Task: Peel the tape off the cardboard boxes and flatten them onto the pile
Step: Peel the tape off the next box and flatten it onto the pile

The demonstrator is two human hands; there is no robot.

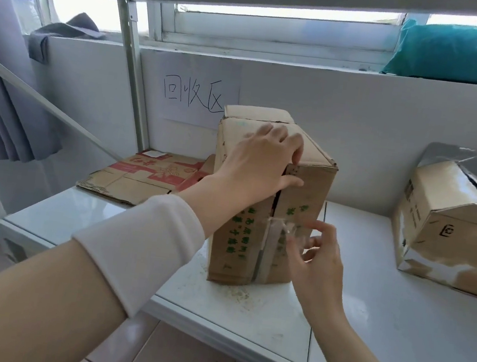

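A cardboard box with green print is stood on end on the white bench, its taped seam turned toward the person. A strip of clear tape is seen running vertically down that seam to the bottom edge; the seam above it is already gaping. The loosened upper end of the strip is pinched between thumb and fingertips of the right hand, which is the nearer hand; the part that is stuck lies just left of it and below. A pull down along the strip's long axis is therefore likely called for. The box is steadied by the left hand, clasped over its upper front edge. Flattened cardboard with red print lies behind to the left, and a foil-lined box is set well apart on the right.
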